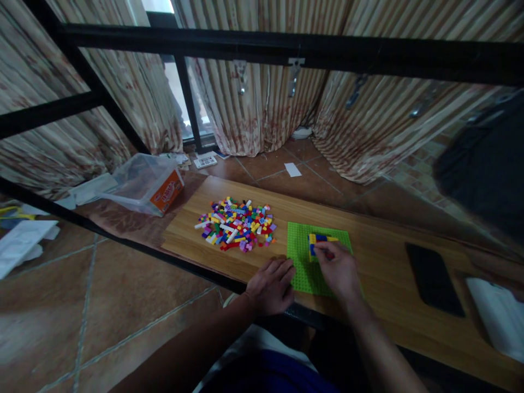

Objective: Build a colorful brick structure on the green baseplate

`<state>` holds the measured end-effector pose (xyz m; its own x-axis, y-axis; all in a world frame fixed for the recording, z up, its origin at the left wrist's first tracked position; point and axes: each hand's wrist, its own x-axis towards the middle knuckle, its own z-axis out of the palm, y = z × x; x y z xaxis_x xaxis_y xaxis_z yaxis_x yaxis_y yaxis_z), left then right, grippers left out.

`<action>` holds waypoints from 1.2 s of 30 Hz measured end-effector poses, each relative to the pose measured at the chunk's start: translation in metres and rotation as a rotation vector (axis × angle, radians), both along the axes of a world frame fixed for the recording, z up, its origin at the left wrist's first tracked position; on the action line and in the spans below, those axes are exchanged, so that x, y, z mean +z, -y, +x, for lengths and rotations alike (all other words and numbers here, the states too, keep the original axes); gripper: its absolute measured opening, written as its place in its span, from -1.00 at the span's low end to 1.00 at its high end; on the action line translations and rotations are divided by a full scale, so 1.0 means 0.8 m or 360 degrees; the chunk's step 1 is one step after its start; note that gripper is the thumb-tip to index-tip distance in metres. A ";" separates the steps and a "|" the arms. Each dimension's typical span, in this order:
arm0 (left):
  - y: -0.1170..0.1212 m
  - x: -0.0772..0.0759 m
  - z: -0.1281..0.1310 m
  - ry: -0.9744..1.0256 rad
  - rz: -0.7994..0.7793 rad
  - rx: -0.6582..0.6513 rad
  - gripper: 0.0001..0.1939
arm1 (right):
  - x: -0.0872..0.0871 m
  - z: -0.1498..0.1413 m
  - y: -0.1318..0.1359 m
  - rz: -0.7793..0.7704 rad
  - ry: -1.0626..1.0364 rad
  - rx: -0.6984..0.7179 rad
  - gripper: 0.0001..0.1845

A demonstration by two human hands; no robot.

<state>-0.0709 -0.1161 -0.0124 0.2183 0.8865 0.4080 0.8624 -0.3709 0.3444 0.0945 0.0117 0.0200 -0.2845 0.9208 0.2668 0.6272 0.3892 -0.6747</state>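
A green studded baseplate [301, 278] lies on the wooden tabletop in front of me. On it stands a small frame of yellow and blue building bricks [312, 240]. My right hand [338, 267] is over this frame, thumb and fingers pinched at its lower right side. A bit of red shows by the fingertips, but the pinched brick is mostly hidden. My left hand [272, 286] rests at the table's near edge with curled fingers, touching the lower left corner of the baseplate. To the left spreads a pile of loose, many-coloured building bricks [239, 224].
A clear plastic tub [135, 183] with an orange label stands past the table's left end. Right of the baseplate lie a black phone-like slab [434, 278] and a white object [497, 314]. A black metal bar [262, 43] crosses ahead, before striped curtains [266, 109].
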 end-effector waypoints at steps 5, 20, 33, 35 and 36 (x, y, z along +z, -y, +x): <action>-0.002 -0.002 0.001 -0.0029 0.0002 0.0003 -0.61 | 0.009 -0.068 0.021 0.0034 0.0158 0.0378 -0.79; -0.002 -0.003 0.003 -0.0034 0.0027 0.0021 -0.77 | -0.010 -0.125 0.014 -0.0068 0.0376 0.0359 -0.86; -0.003 0.000 0.000 0.0008 -0.0013 -0.0019 -0.56 | 0.006 -0.029 0.058 -0.0210 -0.0227 0.0096 -0.67; -0.002 -0.001 0.000 0.0023 -0.0012 -0.0010 -0.56 | 0.002 -0.005 0.056 -0.0215 -0.0259 -0.0007 -0.66; -0.001 -0.002 -0.001 0.0027 -0.0007 -0.0011 -0.56 | -0.001 0.006 0.054 -0.0214 -0.0263 -0.0044 -0.66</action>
<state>-0.0714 -0.1151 -0.0136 0.2176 0.8868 0.4077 0.8538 -0.3753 0.3607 0.0996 -0.0311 0.0194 -0.2214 0.9581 0.1818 0.5127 0.2729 -0.8140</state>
